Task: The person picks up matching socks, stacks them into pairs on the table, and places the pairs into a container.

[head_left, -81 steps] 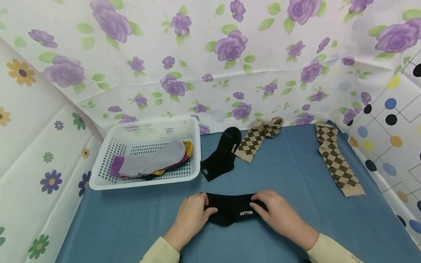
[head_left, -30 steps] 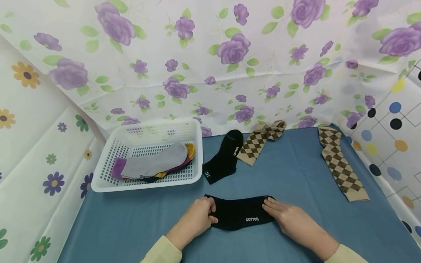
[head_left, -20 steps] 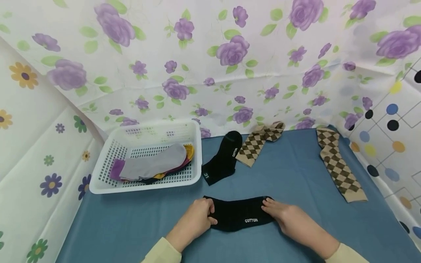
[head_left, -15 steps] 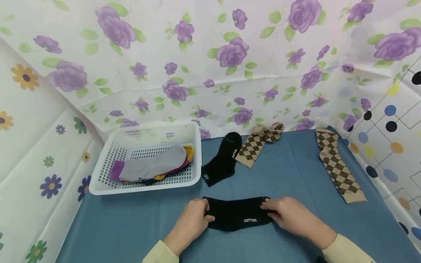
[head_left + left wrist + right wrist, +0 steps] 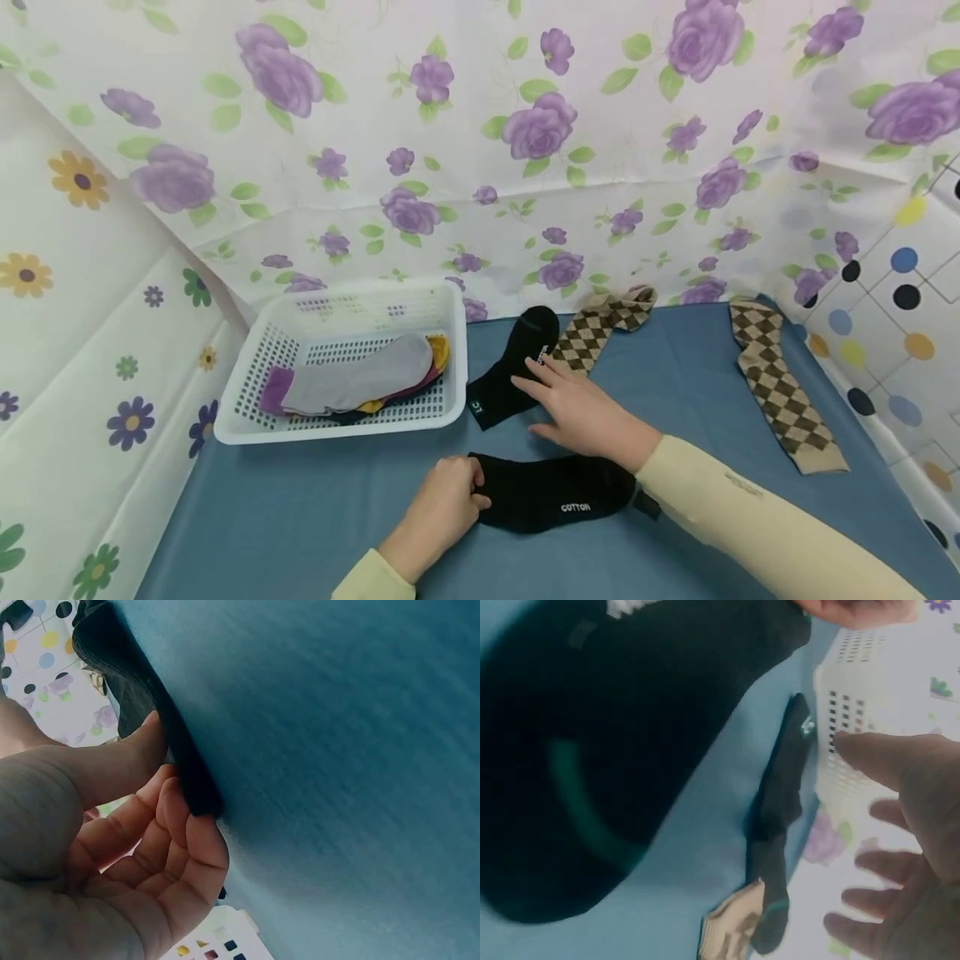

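Observation:
A black sock [image 5: 532, 492] marked COTTON lies flat at the front of the blue cloth. My left hand [image 5: 442, 510] pinches its cuff end between thumb and fingers, as the left wrist view shows of the sock's edge [image 5: 176, 742]. Over a second black sock [image 5: 498, 387] farther back hovers my right hand [image 5: 581, 412], fingers spread and holding nothing. In the right wrist view, that sock [image 5: 776, 817] lies beyond the right hand's fingers [image 5: 877, 900], with the near sock [image 5: 607, 735] large on the left.
A white plastic basket [image 5: 341, 429] at back left holds grey, purple and yellow socks. One argyle sock [image 5: 588, 333] lies beside the far black sock, partly behind the right hand; another argyle sock [image 5: 783, 387] lies at the right. Patterned sheets [image 5: 480, 225] wall the table.
My right hand pinched and smoothed the near sock's toe end, then let go and moved back and left over the far black sock. My left hand keeps its hold on the cuff.

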A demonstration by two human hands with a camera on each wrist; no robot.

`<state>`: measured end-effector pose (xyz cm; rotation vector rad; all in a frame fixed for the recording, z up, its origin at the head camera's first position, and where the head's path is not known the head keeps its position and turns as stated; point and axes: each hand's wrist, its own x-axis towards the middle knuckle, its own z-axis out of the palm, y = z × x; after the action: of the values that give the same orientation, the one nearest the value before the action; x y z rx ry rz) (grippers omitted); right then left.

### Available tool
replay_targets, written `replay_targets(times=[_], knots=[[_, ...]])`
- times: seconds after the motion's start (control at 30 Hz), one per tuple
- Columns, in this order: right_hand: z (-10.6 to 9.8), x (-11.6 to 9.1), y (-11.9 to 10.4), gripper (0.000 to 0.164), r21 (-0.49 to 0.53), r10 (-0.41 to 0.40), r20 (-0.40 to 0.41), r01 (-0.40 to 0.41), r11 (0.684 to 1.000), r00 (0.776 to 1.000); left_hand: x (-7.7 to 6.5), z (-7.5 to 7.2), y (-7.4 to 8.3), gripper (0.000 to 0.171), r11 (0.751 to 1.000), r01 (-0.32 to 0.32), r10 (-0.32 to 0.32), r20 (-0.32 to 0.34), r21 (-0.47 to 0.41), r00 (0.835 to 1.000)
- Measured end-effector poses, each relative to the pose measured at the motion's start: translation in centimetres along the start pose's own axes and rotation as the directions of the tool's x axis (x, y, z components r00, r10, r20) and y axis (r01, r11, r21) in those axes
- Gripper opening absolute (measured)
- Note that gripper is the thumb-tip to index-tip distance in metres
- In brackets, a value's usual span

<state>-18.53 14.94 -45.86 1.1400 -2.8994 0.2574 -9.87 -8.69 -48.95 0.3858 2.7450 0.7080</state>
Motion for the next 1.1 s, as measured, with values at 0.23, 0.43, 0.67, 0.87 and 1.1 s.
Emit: replay_targets(times=[0.23, 0.43, 0.67, 0.87, 1.1], knots=[[1.9, 4.5, 0.5, 0.092, 0.073, 0.131, 0.069, -0.136, 0.988, 0.989, -0.1, 0.1, 0.3, 0.02, 1.0, 0.027, -0.027, -0.003, 0.013, 1.0], [2.7, 7.2, 0.8, 0.097, 0.062, 0.177, 0.151, -0.188, 0.98, 0.972, 0.0, 0.2, 0.2, 0.021, 0.999, 0.024, -0.023, -0.019, 0.032, 1.0], [3.1, 8.4, 0.9, 0.09, 0.011, 0.241, 0.306, -0.256, 0.967, 0.921, 0.0, 0.3, 0.1, 0.022, 1.0, 0.02, -0.02, -0.025, 0.013, 0.999], [3.7, 8.4, 0.8, 0.074, 0.023, 0.212, 0.346, -0.234, 0.972, 0.914, 0.1, 0.3, -0.1, 0.022, 1.0, 0.009, -0.009, -0.035, 0.003, 0.999], [3.6, 7.8, 0.6, 0.049, 0.032, 0.115, 0.258, -0.127, 0.991, 0.959, 0.1, 0.3, -0.1, 0.024, 1.0, 0.007, -0.006, -0.051, 0.009, 0.999]])
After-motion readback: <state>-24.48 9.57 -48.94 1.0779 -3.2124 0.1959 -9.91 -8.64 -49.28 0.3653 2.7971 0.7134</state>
